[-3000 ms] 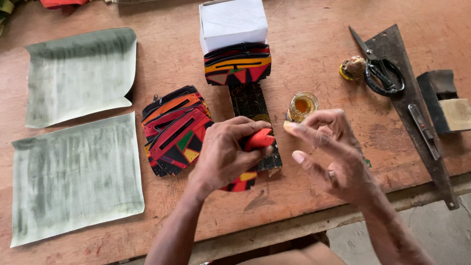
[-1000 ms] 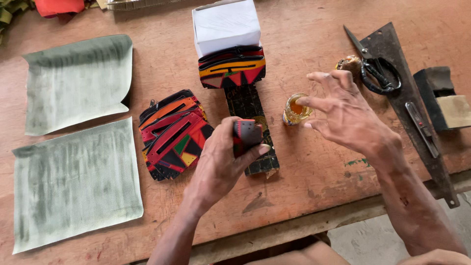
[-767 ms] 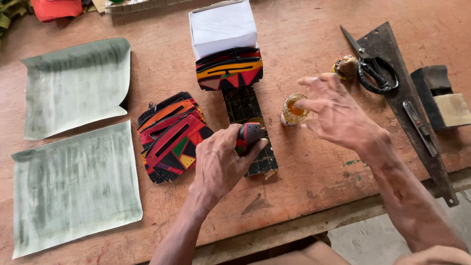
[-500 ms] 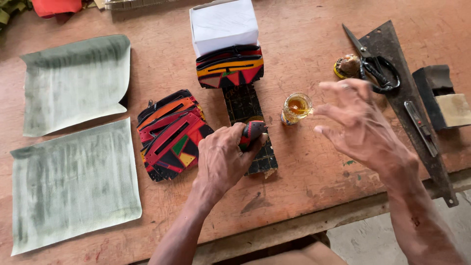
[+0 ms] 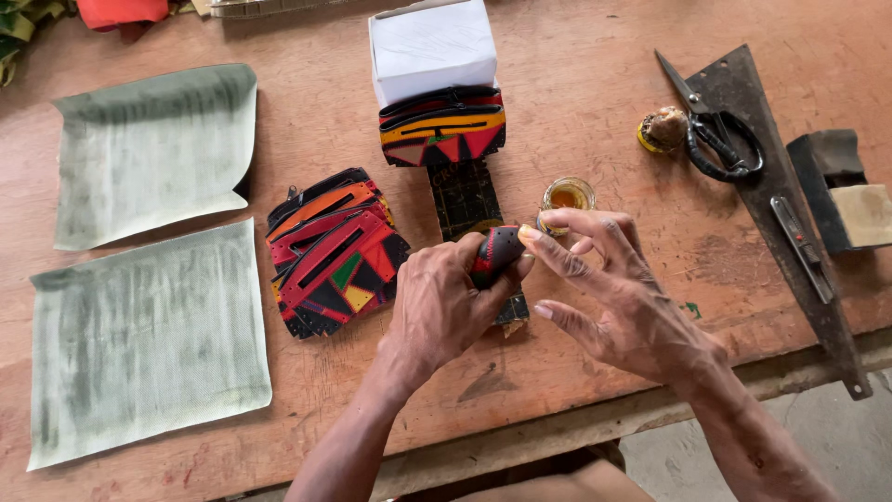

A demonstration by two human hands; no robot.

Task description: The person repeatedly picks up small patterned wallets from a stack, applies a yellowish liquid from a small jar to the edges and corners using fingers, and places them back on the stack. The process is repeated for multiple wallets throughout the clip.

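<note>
the left hand (image 5: 444, 302) is curled shut around a small black-and-red leather piece (image 5: 495, 253), gripping it from the side so that its folded top edge pokes up between thumb and fingers, exposed and steady, over the middle of the tabletop's near half. the right hand (image 5: 621, 293) is mostly open, fingers spread and loosely bent; its forefinger tip meets the top of the leather piece, and it grips nothing. held this way, one hand acts as a clamp while the other is free to work the edge with a fingertip.

just beyond the right hand's fingers stands a small glass jar of amber liquid (image 5: 566, 196), close enough to be dipped into without moving the arm. under the left hand's fingertips lies a dark rectangular strip (image 5: 465, 193), running away toward the far edge. at its far end a stack of patchwork pouches (image 5: 442, 127) leans upright against a white box (image 5: 430, 48). a second, fanned pile of patchwork pouches (image 5: 333, 253) lies flat just left of the left hand.

toward the left edge two pale green sheets (image 5: 149, 344) lie flat, one behind the other. toward the right edge a dark metal triangle (image 5: 776, 191) carries black-handled scissors (image 5: 714, 130), with a small round lump (image 5: 663, 128) touching them and a block with a tan face (image 5: 847, 195) near the right edge, all parked clear of the hands.
</note>
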